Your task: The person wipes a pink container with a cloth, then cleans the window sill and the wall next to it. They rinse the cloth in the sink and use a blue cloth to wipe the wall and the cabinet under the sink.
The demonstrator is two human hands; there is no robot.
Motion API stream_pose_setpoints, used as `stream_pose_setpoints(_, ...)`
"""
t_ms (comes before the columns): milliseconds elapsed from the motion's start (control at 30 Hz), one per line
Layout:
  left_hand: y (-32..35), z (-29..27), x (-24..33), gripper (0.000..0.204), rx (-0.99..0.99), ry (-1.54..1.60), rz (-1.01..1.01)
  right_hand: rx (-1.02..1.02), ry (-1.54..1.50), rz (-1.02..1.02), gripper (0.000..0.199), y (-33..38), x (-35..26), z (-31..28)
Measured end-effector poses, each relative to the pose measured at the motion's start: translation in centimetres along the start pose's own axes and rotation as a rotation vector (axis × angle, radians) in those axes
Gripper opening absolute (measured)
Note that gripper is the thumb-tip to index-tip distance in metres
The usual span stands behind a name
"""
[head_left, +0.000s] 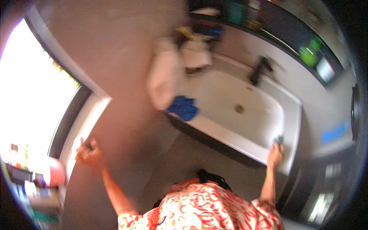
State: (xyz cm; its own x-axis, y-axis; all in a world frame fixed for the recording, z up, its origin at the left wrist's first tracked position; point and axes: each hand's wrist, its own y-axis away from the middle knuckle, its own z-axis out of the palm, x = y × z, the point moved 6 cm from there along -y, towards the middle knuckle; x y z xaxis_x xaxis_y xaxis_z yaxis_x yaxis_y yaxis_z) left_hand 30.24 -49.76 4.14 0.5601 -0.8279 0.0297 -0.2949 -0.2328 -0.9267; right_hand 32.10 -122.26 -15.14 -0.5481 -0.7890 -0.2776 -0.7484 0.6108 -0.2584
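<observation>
Right hand (275, 155) is gripping a blurred teal-tipped object (279, 140) at the bathtub rim (234, 141), four o'clock, a steady hold probably helping; left hand (90, 152) is hovering at eight o'clock, grip too blurred to tell.

And the left arm (115, 191) is slanting out wide, its left hand (91, 154) showing blurred! Over on the right, the forearm (269, 184) is pointing straight ahead, the right hand (275, 155) curling in a grip.
</observation>
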Motion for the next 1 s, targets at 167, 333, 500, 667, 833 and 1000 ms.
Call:
stream_pose_setpoints(167,-0.8,-1.8,4.1,0.053,-0.016,0.022,-0.01,-0.018,-0.651,-0.138,0.025,0.6,-4.2,0.5)
stream_pose_setpoints(333,-0.5,-3.1,2.8,0.051,-0.092,0.35,-0.074,-0.475,-1.124,-0.231,0.024,6.6,-24.1,-4.6)
stream_pose_setpoints(500,-2.2,-4.4,-1.1,0.03,-0.004,0.264,0.02,-0.191,-1.236,-1.246,0.014,16.2,-45.9,-17.8)
stream_pose_setpoints(667,-4.1,-3.6,-2.6,0.018,-0.045,0.252,0.077,0.244,-1.073,-1.459,0.02,21.6,-60.5,-20.9)
stream_pose_setpoints(833,-3.0,-4.0,-2.5,0.018,0.067,0.284,0.146,0.167,-0.515,-1.345,0.014,21.1,-67.5,-12.9)
stream_pose_setpoints(1000,-2.3,-4.4,-3.3,0.039,0.159,0.405,0.243,0.051,-0.483,-1.466,0.023,24.7,-68.5,-13.2)
